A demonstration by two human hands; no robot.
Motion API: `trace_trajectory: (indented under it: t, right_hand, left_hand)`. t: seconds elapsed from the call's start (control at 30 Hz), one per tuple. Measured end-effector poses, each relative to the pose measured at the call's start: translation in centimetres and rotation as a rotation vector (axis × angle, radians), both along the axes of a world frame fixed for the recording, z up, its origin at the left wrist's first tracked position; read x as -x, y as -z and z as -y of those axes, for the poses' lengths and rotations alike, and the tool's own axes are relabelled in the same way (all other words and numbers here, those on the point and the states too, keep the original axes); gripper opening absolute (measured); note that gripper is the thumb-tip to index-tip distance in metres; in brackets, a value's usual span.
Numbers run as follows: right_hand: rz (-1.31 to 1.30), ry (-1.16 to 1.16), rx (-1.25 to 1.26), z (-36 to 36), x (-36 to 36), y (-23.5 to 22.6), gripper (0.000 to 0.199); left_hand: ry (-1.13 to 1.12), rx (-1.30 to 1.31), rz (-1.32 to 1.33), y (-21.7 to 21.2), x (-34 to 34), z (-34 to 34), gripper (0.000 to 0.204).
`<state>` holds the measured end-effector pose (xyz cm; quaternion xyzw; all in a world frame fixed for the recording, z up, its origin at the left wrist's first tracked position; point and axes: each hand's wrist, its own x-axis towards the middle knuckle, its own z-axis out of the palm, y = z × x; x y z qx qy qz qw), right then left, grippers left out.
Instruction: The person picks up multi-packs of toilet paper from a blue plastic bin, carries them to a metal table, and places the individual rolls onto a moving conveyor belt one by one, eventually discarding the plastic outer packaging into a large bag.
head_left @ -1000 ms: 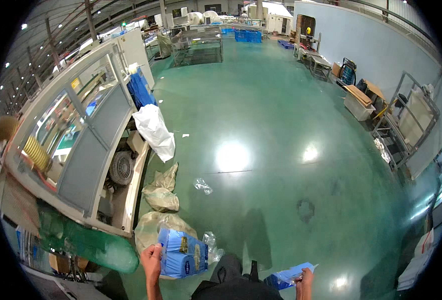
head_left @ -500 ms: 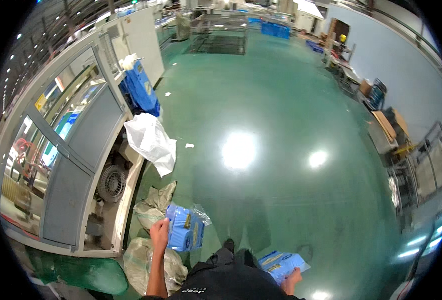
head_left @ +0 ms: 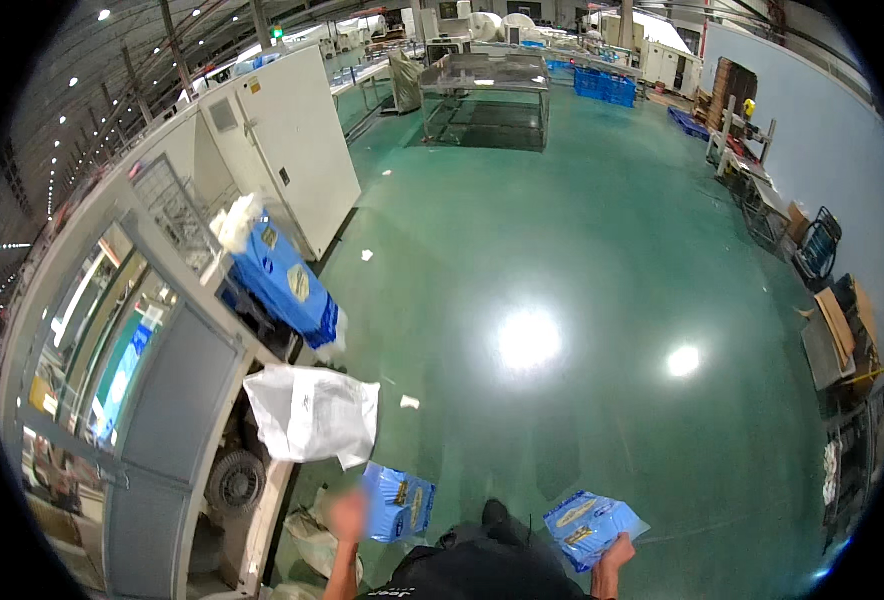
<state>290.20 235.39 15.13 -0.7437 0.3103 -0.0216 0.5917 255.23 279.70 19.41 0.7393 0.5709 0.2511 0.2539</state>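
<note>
The person's two hands are well apart, each with its own printed blue pack out in front of the body and above the green floor (head_left: 482,230). The left hand (head_left: 347,515) is blurred, so its separate fingers cannot be told; it seems clamped on the near left edge of the left blue pack (head_left: 402,503), which is out beyond the hand beside the beige woven sack (head_left: 312,543). The right hand (head_left: 617,552) is closed on the lower right corner of the right blue pack (head_left: 592,527), whose printed face is turned up and whose clear film end sticks out past the fingers.

Both packs look light, since one hand bears each by an edge. The wrapping is glossy film, so it is probably slippery, and the creases and rounded bulges suggest soft, squeezable contents rather than a stiff box. The gathered film at the ends gives a handy pinch, though a thin fold might stretch or tear; a fuller grip across the body would likely hold steadier without crushing much.

Near the left hand lies a crumpled white sack (head_left: 312,412), and a tall blue bag (head_left: 284,278) leans against the machine enclosure (head_left: 177,390).
</note>
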Motion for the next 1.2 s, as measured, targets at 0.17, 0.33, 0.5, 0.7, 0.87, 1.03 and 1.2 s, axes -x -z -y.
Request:
trace_trajectory:
  t: [0.17, 0.33, 0.5, 0.7, 0.87, 1.03, 1.2]
  right_hand:
    - [-0.016, 0.015, -0.027, -13.4, -17.3, 1.0, 0.027]
    - [-0.199, 0.114, -0.062, -25.1, -30.6, 6.9, 0.025]
    - [-0.178, 0.010, 0.005, -37.1, -40.5, 10.2, 0.024]
    - [-0.325, -0.056, 0.013, -56.3, -51.4, 9.8, 0.024]
    - [-0.238, -0.009, 0.104, -66.3, -65.3, 15.9, 0.027]
    - [-0.187, -0.103, 0.096, -84.8, -74.8, 12.1, 0.030]
    - [-0.209, -0.180, -0.054, -98.5, -88.4, 7.2, 0.028]
  left_hand:
    - [-0.055, -0.102, -0.029, 2.9, -11.5, -13.3, 0.037]
    - [-0.099, -0.020, -0.123, 5.7, -22.9, -26.0, 0.036]
    - [-0.022, 0.328, -0.300, 5.2, -35.4, -38.9, 0.023]
    - [-0.082, 0.222, -0.285, 4.8, -45.0, -56.9, 0.024]
    - [-0.099, 0.368, -0.144, 5.2, -59.8, -69.7, 0.025]
    - [-0.146, 0.341, 0.024, 6.8, -66.3, -82.9, 0.026]
    - [-0.163, 0.372, 0.046, 7.7, -78.6, -97.2, 0.022]
